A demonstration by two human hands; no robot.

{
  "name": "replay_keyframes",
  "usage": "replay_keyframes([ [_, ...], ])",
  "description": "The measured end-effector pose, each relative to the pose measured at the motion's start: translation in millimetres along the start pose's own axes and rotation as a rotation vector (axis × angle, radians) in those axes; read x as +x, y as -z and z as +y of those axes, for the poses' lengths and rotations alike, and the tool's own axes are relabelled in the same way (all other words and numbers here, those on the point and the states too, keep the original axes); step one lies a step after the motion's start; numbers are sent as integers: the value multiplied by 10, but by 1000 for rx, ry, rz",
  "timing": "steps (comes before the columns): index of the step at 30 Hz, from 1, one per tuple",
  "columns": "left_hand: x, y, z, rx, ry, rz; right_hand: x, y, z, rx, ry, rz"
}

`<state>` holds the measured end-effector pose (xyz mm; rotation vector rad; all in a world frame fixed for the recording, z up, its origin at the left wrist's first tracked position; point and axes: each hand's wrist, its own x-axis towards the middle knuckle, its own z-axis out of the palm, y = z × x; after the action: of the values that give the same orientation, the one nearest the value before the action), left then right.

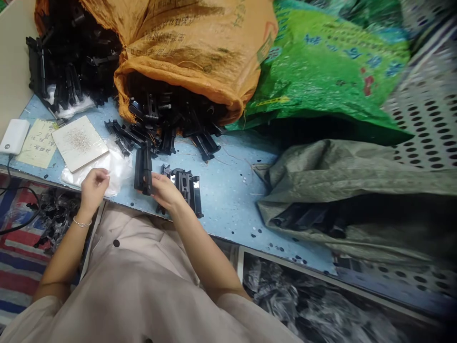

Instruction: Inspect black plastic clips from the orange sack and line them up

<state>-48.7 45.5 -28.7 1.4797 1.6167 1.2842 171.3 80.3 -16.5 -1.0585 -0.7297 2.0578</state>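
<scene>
My right hand [165, 190] grips a long black plastic part [143, 167], held upright above the near edge of the blue table. My left hand [94, 186] is closed in a pinch beside a pile of clear plastic bags [120, 166]; what its fingertips hold, if anything, is too small to make out. Right of my right hand, several similar black parts [184, 183] lie side by side, partly hidden behind it. Beyond both hands, loose black parts [123, 136] spill from the mouth of an orange woven sack [200, 78].
A pale square block [80, 143] rests partly on the bags, near a yellow note [37, 143] and a white device [14, 136] with a cable. Black parts heap at back left. A green sack [321, 71] and grey-green sack [321, 166] occupy the right. Small black bits dot the blue table [232, 190].
</scene>
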Motion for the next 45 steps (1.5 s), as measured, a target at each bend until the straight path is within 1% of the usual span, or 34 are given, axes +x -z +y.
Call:
replay_keyframes([
  [2, -10, 27, 22, 218, -188, -124, -155, 27, -32, -24, 47, 11],
  [3, -2, 24, 25, 292, -245, -170, -240, 34, -38, -25, 51, -10],
  [5, 36, 5, 16, 325, -266, -194, -390, 48, -18, 1, -19, -105],
  [7, 72, 1, 12, 271, -225, -164, -475, 66, 49, 47, -182, -214],
  [9, 59, 24, 51, 226, -224, -133, -472, 81, 145, 119, -315, -260],
  [11, -31, 60, 142, 222, -305, -134, -397, 79, 238, 210, -373, -258],
  [12, -101, 76, 197, 227, -367, -159, -345, 71, 274, 256, -380, -249],
  [14, -256, 102, 288, 231, -490, -260, -246, 40, 317, 319, -367, -210],
  [16, -373, 128, 307, 271, -546, -314, -185, -2, 330, 348, -312, -138],
  [18, -410, 164, 250, 398, -505, -248, -171, -53, 337, 372, -258, -87],
  [20, -387, 197, 175, 533, -435, -133, -181, -111, 359, 394, -242, -99],
  [21, -371, 201, 154, 565, -428, -105, -184, -142, 380, 391, -238, -117],
  [22, -361, 194, 155, 562, -451, -117, -182, -175, 407, 368, -227, -130],
  [23, -361, 174, 180, 529, -499, -173, -176, -207, 436, 320, -192, -124],
  [24, -373, 145, 228, 479, -561, -265, -168, -239, 463, 240, -126, -96],
  [26, -424, 95, 379, 379, -650, -489, -169, -295, 493, -21, 55, -23],
  [27, -458, 99, 473, 341, -658, -570, -187, -316, 484, -183, 151, -12],
  [28, -493, 140, 569, 313, -643, -614, -223, -328, 453, -348, 230, -37],
  [29, -528, 229, 663, 298, -606, -625, -275, -331, 397, -503, 281, -104],
  [30, -562, 371, 746, 294, -548, -616, -343, -320, 317, -640, 301, -204],
  [31, -595, 565, 806, 298, -476, -603, -419, -295, 215, -762, 302, -296],
  [32, -627, 801, 833, 314, -388, -607, -497, -254, 100, -884, 296, -336],
  [33, -655, 1060, 814, 349, -280, -614, -568, -200, -18, -1023, 286, -295],
  [34, -679, 1320, 741, 384, -182, -632, -626, -137, -128, -1188, 272, -174],
  [35, -697, 1559, 609, 444, -47, -673, -665, -69, -219, -1368, 248, -2],
  [36, -708, 1757, 420, 507, 82, -688, -684, -4, -285, -1548, 215, 176],
  [37, -713, 1902, 183, 575, 223, -686, -685, 55, -322, -1713, 180, 318],
  [38, -711, 1991, -86, 657, 358, -672, -672, 101, -331, -1854, 156, 392],
  [39, -704, 2028, -367, 746, 469, -650, -653, 136, -318, -1962, 149, 399],
  [40, -695, 2026, -640, 831, 558, -620, -633, 160, -293, -2034, 163, 365],
  [42, -673, 1957, -1078, 932, 688, -559, -616, 193, -238, -2088, 221, 301],
  [43, -660, 1910, -1215, 951, 718, -539, -624, 208, -222, -2087, 243, 308],
  [44, -644, 1861, -1287, 955, 728, -529, -641, 226, -215, -2079, 251, 338],
  [45, -625, 1808, -1292, 932, 722, -528, -665, 245, -216, -2074, 247, 382],
])
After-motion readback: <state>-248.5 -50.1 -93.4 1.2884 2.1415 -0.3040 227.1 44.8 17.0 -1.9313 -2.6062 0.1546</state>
